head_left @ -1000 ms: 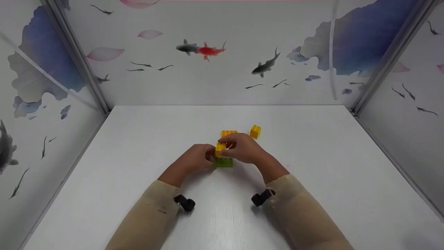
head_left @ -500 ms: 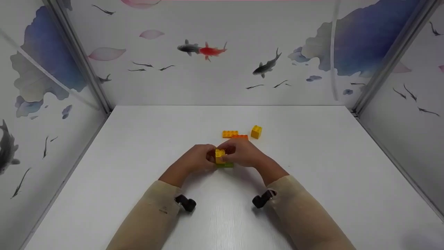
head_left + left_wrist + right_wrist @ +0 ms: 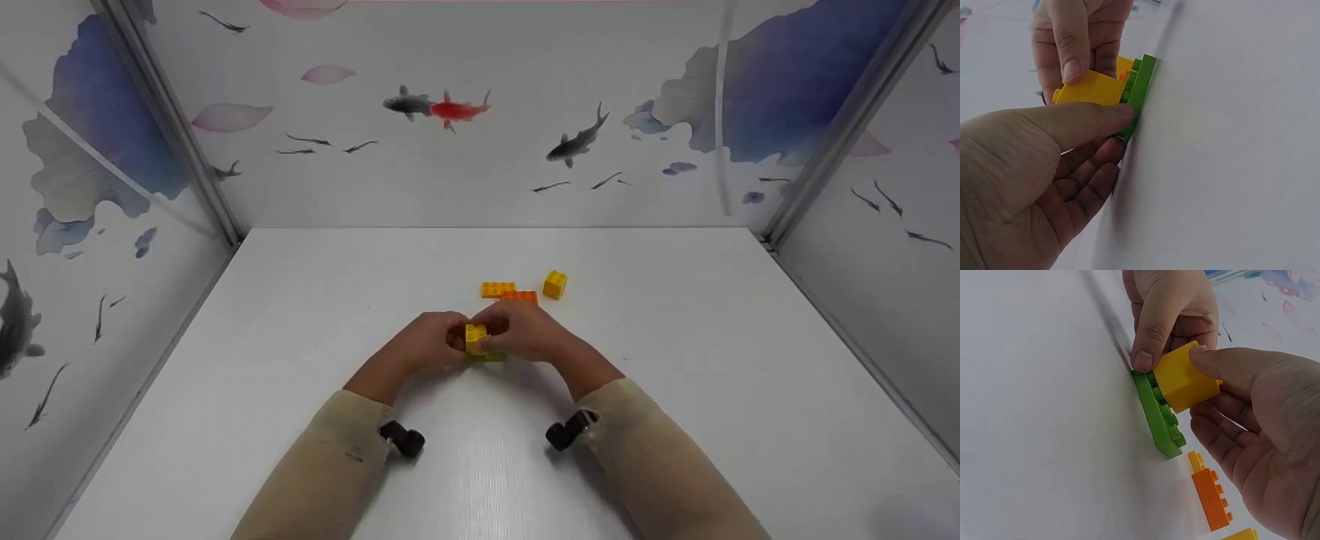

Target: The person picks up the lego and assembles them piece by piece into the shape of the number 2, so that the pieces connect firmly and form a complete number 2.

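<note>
A flat green plate (image 3: 489, 357) lies on the white table (image 3: 675, 337). A yellow brick (image 3: 475, 337) sits on its studs. My right hand (image 3: 519, 330) pinches the yellow brick (image 3: 1185, 377) between thumb and fingers. My left hand (image 3: 429, 343) grips the green plate (image 3: 1141, 84) at its end, with the thumb (image 3: 1089, 121) along the plate's edge beside the yellow brick (image 3: 1092, 90). In the right wrist view the green plate (image 3: 1157, 417) shows several free studs next to the brick.
Just beyond the hands lie an orange brick (image 3: 520, 296), a yellow-orange brick (image 3: 496, 289) and a small yellow cube brick (image 3: 555, 284). Walls printed with fish enclose the table at the back and on both sides.
The right hand has brought the yellow brick down onto the green plate, which uncovers the orange brick behind. In the last half second almost nothing has moved.
</note>
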`<action>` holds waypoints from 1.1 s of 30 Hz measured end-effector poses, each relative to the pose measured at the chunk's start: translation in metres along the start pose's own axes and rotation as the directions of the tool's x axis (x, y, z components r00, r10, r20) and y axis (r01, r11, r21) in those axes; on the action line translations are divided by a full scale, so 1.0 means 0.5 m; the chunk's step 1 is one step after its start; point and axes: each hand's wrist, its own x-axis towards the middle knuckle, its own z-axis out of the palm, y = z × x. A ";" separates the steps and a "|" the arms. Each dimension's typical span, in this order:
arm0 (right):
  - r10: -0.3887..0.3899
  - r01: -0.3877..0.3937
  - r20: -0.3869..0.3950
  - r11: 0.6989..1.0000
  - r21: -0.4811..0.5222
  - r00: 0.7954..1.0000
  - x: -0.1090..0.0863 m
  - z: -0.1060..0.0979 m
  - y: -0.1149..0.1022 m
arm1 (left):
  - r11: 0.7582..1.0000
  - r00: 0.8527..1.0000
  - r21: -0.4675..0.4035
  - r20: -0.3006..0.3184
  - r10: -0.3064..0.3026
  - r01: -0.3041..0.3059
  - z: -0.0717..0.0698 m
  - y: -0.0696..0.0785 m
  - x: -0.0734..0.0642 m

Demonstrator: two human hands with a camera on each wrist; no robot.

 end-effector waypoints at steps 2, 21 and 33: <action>-0.001 0.001 -0.001 1.000 -0.001 1.000 0.000 -0.001 0.000 | 1.000 1.000 -0.005 -0.002 0.001 -0.001 0.000 0.001 -0.001; 0.023 -0.023 -0.002 1.000 -0.021 1.000 -0.003 0.004 -0.005 | 1.000 1.000 0.024 -0.006 0.010 -0.010 0.004 0.002 -0.004; 0.064 -0.064 0.009 0.998 0.011 0.998 0.000 0.002 0.002 | 0.999 0.999 -0.001 -0.005 -0.035 0.035 0.005 0.006 -0.002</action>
